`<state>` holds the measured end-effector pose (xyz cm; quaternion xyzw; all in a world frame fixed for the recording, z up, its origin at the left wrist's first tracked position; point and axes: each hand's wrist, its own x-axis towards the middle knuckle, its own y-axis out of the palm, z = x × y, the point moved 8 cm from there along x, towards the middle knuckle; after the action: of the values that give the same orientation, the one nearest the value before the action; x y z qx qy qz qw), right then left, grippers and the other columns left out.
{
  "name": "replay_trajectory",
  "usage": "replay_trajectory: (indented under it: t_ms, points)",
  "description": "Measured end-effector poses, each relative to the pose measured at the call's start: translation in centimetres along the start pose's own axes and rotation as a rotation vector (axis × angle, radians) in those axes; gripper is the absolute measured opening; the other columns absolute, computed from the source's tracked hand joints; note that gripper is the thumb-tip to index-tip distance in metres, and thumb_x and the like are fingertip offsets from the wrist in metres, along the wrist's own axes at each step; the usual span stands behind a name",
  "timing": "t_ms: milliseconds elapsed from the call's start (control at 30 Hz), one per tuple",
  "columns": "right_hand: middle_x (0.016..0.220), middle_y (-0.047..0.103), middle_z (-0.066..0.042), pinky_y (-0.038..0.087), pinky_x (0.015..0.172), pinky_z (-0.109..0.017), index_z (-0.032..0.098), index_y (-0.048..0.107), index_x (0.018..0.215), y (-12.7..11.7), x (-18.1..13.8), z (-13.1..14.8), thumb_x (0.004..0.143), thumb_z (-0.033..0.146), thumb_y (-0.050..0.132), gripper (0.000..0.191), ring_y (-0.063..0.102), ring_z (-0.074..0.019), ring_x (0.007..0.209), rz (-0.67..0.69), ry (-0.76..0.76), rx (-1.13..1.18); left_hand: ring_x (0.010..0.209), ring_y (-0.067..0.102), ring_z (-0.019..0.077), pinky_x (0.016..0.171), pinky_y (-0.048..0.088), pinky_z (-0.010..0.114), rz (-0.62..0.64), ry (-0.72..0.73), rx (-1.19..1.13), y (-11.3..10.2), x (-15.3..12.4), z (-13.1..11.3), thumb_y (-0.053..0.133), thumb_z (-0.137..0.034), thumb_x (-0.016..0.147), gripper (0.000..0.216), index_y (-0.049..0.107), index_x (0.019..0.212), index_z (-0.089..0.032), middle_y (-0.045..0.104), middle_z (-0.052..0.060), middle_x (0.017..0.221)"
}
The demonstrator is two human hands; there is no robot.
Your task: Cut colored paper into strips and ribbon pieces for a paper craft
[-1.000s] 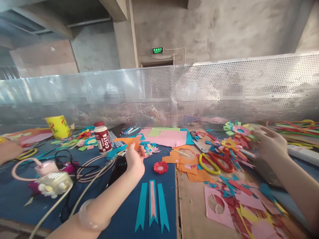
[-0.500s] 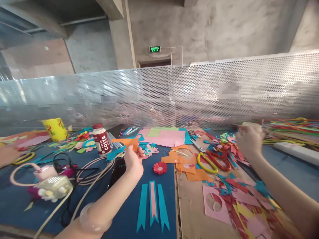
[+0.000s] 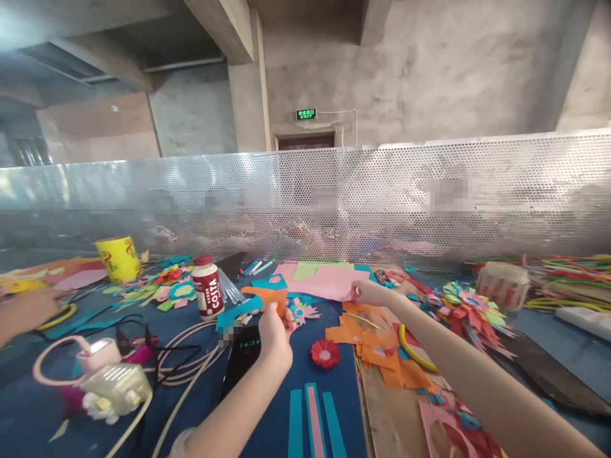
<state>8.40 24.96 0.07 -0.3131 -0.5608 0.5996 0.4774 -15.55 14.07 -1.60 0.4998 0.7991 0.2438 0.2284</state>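
My left hand (image 3: 275, 331) is raised over the blue mat, its fingers pinched on an orange paper cut-out (image 3: 267, 296). My right hand (image 3: 370, 292) reaches forward to the edge of a pink paper sheet (image 3: 329, 281), fingers closed at that edge; whether it grips the sheet I cannot tell. A small red paper flower (image 3: 325, 353) lies on the mat between my arms. Orange paper scraps (image 3: 377, 337) and yellow-handled scissors (image 3: 414, 353) lie under my right forearm.
A Costa bottle (image 3: 209, 286), a yellow cup (image 3: 118, 258), cables with a small fan (image 3: 109, 381), and a phone (image 3: 242, 356) sit at left. Paper flowers (image 3: 465, 308) and a plastic jar (image 3: 502, 285) lie at right. A perforated metal screen (image 3: 334, 191) closes the back. Another person's hand (image 3: 23, 312) is at far left.
My right hand swung left from the paper flowers at the right to the pink sheet in the middle. The left hand kept hold of the orange cut-out. The camera tilted up slightly.
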Motion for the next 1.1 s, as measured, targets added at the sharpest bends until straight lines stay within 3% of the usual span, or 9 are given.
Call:
replay_trajectory:
  t_ms: [167,367,500,633,700,833,933,1000,1100]
  points:
    - [0.058,0.059,0.003,0.043,0.048,-0.021,0.015,0.054,0.086,-4.2,0.9,-1.7,0.084,0.026,0.049,0.011,0.055,-0.0095,0.047,-0.275,0.111,0.15,0.031,0.032,0.0053,0.035,0.025,0.016,-0.03,0.006,-0.022,-0.2,0.3,-0.3,0.044,-0.019,0.072,0.006,0.046,0.067,-0.017,0.04,-0.007,0.038]
    - [0.061,0.062,0.0,0.04,0.05,-0.021,0.021,0.046,0.081,-9.7,-0.6,-2.2,0.084,0.035,0.043,0.015,0.058,-0.0123,0.048,-0.658,0.178,0.271,0.034,0.034,0.0056,0.037,0.026,0.017,-0.045,0.004,-0.088,-0.4,0.6,-1.4,0.043,-0.017,0.072,0.007,0.047,0.067,-0.016,0.039,-0.007,0.041]
    - [0.057,0.061,0.0,0.041,0.053,-0.024,0.021,0.045,0.09,-11.0,-1.6,-1.0,0.086,0.044,0.038,0.024,0.058,-0.0153,0.05,-0.779,0.162,0.342,0.034,0.032,0.0049,0.039,0.026,0.017,-0.046,0.016,-0.161,-0.6,0.8,-3.1,0.038,-0.016,0.074,0.013,0.044,0.063,-0.016,0.036,-0.007,0.042]
    - [0.06,0.062,-0.003,0.043,0.052,-0.023,0.018,0.043,0.105,-11.7,-1.5,-0.2,0.088,0.047,0.03,0.036,0.058,-0.014,0.049,-0.798,0.155,0.464,0.034,0.03,0.0045,0.039,0.025,0.017,-0.065,0.049,-0.221,-0.9,1.0,-5.0,0.035,-0.016,0.076,0.014,0.043,0.064,-0.016,0.034,-0.008,0.043]
    - [0.063,0.063,-0.005,0.044,0.05,-0.022,0.017,0.047,0.103,-11.9,-0.9,0.0,0.089,0.047,0.027,0.039,0.058,-0.0133,0.049,-0.762,0.164,0.535,0.034,0.03,0.0046,0.039,0.025,0.017,-0.072,0.059,-0.237,-1.0,1.1,-5.4,0.036,-0.017,0.077,0.014,0.044,0.065,-0.016,0.033,-0.008,0.043]
    - [0.059,0.063,-0.008,0.048,0.045,-0.025,0.014,0.054,0.084,-11.1,2.0,0.1,0.087,0.037,0.034,0.031,0.059,-0.0146,0.044,-0.563,0.185,0.702,0.033,0.031,0.0047,0.039,0.025,0.017,-0.096,0.048,-0.236,-1.3,1.2,-5.1,0.037,-0.018,0.077,0.014,0.044,0.065,-0.016,0.033,-0.008,0.042]
    - [0.058,0.063,-0.011,0.052,0.044,-0.03,0.01,0.054,0.085,-10.7,4.2,-0.1,0.085,0.03,0.039,0.025,0.06,-0.0172,0.043,-0.469,0.216,0.801,0.033,0.032,0.0047,0.038,0.024,0.017,-0.102,0.028,-0.217,-1.3,1.5,-4.2,0.036,-0.017,0.076,0.015,0.044,0.063,-0.016,0.034,-0.007,0.041]
    - [0.067,0.065,-0.014,0.053,0.047,-0.031,0.008,0.052,0.094,-11.1,5.3,-0.3,0.087,0.03,0.035,0.028,0.063,-0.0179,0.049,-0.495,0.229,0.829,0.033,0.032,0.0048,0.038,0.024,0.017,-0.091,0.016,-0.206,-1.3,1.6,-3.6,0.037,-0.016,0.076,0.015,0.043,0.061,-0.016,0.035,-0.007,0.041]
    - [0.105,0.06,-0.018,0.055,0.058,-0.026,0.011,0.039,0.118,-12.4,6.1,-0.1,0.092,0.029,0.015,0.04,0.066,-0.0163,0.075,-0.609,0.199,0.803,0.033,0.031,0.0048,0.037,0.024,0.017,-0.076,0.002,-0.197,-1.2,1.8,-3.3,0.039,-0.015,0.075,0.014,0.042,0.061,-0.017,0.036,-0.007,0.041]
